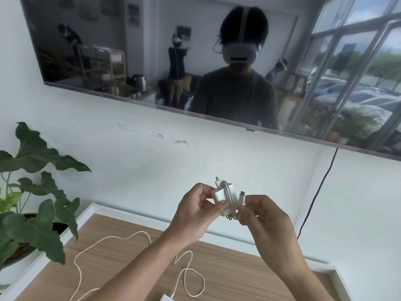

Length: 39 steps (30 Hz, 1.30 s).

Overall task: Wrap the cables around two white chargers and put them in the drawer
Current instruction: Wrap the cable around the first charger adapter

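Observation:
A white charger is held up in front of the wall, above the wooden cabinet top. Its white cable is wound around the block, and the plug end sticks up to the right. My left hand grips the charger from the left. My right hand pinches the cable end beside it. A second white charger lies at the bottom edge, mostly cut off. Its loose white cable trails in loops across the cabinet top. No drawer is in view.
The wooden cabinet top has a white frame. A potted plant stands at the left. A wall-mounted screen hangs above, reflecting the room and several people. A black cord drops down the wall at the right.

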### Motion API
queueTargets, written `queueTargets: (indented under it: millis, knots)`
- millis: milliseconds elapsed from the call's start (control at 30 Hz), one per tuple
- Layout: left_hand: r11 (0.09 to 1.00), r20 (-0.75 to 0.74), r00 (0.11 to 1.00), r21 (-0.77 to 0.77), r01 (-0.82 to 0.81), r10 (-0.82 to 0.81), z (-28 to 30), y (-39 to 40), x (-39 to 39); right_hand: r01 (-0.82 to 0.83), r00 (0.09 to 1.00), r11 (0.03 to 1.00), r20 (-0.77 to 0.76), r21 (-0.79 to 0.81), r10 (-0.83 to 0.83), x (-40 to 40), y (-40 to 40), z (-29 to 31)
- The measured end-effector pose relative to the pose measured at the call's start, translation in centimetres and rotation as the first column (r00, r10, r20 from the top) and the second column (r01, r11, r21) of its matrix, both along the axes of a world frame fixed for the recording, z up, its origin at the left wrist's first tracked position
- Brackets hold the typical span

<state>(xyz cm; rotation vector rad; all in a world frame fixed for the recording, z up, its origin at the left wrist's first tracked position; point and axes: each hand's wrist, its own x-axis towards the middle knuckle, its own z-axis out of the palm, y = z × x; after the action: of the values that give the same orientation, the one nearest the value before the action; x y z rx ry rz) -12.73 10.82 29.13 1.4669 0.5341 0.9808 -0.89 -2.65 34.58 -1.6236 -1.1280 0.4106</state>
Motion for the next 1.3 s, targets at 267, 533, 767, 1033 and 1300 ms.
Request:
queueTargets:
  millis: [267,533,767,1033,1300]
  knots:
    - [0.991,0.010,1.000,0.133,-0.009,0.008,0.7,0.0,0.2,0.039,0.999,0.999,0.037,0.019,-0.039,0.1,0.4,0.5]
    - [0.997,0.107,0.994,0.073,0.011,-0.018,1.2,-0.1,0.2,-0.008,0.999,0.998,-0.049,0.065,0.012,-0.1,0.6,1.9]
    - [0.999,0.149,0.989,0.040,0.008,-0.014,1.4,-0.3,0.0,0.017,0.995,0.998,-0.100,0.057,-0.011,-0.1,0.8,1.6]
    - [1.000,0.112,0.994,0.007,0.006,-0.007,1.1,-0.1,0.0,0.065,0.997,0.996,-0.036,0.069,-0.063,-0.3,0.9,0.9]
    - [0.997,0.070,0.997,-0.059,0.039,-0.035,0.9,-0.1,-0.8,0.005,0.985,0.994,0.173,0.108,-0.024,-0.3,1.0,-0.2]
